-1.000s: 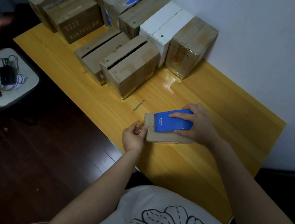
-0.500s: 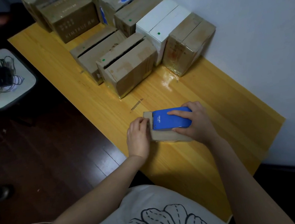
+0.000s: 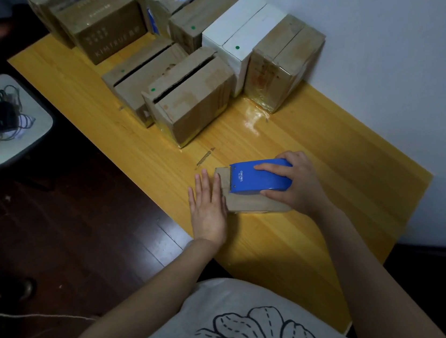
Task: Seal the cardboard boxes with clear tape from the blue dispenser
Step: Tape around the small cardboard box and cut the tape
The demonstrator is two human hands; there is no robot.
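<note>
Hands are both set on a small cardboard box [image 3: 251, 206] that lies flat on the yellow wooden surface [image 3: 344, 182], near its left edge. The left hand [image 3: 207, 203] is laid palm down with the fingers straight and pressed together, pointing away from the person. Its thumb side lies against the left end of the box, and the forearm is stretched in from the lower left. The right hand [image 3: 301, 184] is curled round the blue dispenser [image 3: 256, 177] — the index finger is extended along the top, the thumb is clamped on the near side, and the remaining fingers are hidden behind the casing. The dispenser is rested on top of the box with its toothed edge turned toward the left hand, just beside those fingers. Clear tape cannot be made out. Further back, taller cardboard boxes [image 3: 193, 99] are ranged in rows up to the wall [image 3: 382, 37] — two are seen with open slits along the top, and two white boxes [image 3: 241, 31] are placed among them.
</note>
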